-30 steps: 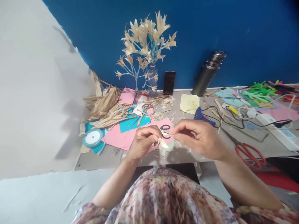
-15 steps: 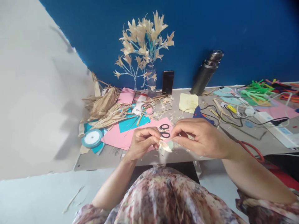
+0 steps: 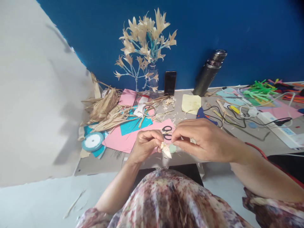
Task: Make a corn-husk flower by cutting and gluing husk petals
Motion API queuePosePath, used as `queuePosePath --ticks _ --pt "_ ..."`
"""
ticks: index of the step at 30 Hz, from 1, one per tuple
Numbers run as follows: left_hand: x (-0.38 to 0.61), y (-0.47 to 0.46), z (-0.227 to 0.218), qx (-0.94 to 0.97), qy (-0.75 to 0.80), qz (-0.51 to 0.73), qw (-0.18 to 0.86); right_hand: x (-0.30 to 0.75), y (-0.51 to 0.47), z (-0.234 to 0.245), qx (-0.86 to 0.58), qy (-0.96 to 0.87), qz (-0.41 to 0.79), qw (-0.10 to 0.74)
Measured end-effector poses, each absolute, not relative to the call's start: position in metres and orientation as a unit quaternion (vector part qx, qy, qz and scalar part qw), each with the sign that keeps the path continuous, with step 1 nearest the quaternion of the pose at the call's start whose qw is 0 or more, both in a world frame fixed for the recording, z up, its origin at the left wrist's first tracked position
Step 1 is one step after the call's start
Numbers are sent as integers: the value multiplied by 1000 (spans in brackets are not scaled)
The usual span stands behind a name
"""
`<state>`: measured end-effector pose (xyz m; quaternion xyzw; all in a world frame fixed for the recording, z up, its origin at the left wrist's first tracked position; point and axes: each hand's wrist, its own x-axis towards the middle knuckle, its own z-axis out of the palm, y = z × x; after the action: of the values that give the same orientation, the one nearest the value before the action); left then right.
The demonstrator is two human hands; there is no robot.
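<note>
Between thumb and fingers, my left hand pinches a small cream husk flower, whose petals point down and to the right. Just right of it my right hand is closed in a pinch; whatever sits between those fingertips is too small to make out. Behind the fingers, the dark handles of a pair of scissors show over pink paper. Against the blue wall stands a bunch of finished-looking husk flowers on blue stems, in a clear bottle.
Left lie dried corn husks and a ribbon spool. A phone and a steel flask lean at the back. Right are a blue glue gun, cables, a power strip and green pipe cleaners.
The husk flower has turned, its petals now hanging more steeply downward. My right hand has shifted slightly left, its fingertips a little closer to my left hand. The view has moved slightly.
</note>
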<state>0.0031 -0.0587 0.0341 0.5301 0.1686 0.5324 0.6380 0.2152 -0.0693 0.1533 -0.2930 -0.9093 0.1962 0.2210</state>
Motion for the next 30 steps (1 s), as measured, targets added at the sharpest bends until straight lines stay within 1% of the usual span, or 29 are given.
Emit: queuePosePath --ticks 12,17,24,30 --pt "2 -64 33 502 149 544 656 205 -74 165 -328 -913 175 169" --pt "1 -65 34 504 161 540 654 200 -73 165 -326 -909 185 181" --pt "-1 -65 33 498 175 548 649 198 -70 165 -317 -909 212 171" --pt "-1 -65 34 506 213 560 621 197 -68 164 -303 -907 240 168"
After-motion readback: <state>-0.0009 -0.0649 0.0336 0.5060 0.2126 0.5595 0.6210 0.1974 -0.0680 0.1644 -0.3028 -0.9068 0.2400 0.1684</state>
